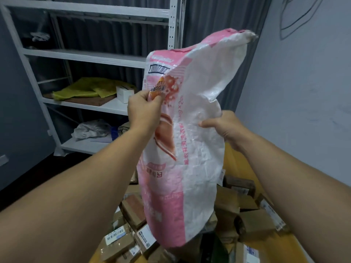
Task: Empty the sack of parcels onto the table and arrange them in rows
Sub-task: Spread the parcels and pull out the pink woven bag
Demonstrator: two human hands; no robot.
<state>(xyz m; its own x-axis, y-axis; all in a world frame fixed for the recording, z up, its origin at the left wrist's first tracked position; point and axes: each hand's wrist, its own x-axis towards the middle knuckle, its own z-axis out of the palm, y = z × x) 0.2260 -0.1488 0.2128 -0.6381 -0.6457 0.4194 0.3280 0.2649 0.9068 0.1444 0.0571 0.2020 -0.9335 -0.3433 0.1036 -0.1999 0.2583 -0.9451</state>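
A pink and white woven sack (pixel 191 130) hangs upside down in front of me, its mouth down over the table. My left hand (pixel 144 109) pinches its printed pink side. My right hand (pixel 224 128) grips the white side at about the same height. Under the sack lies a heap of several brown cardboard parcels (pixel 245 215) with white labels, spread on the yellow table (pixel 233 160). The sack looks limp and flat; whether anything is left inside it cannot be seen.
A white metal shelf rack (pixel 91 54) stands to the left and behind, holding yellow-green bags (pixel 85 89), a small white box (pixel 124 93) and crumpled cloth (pixel 91 130). A pale wall (pixel 303 92) runs along the right side.
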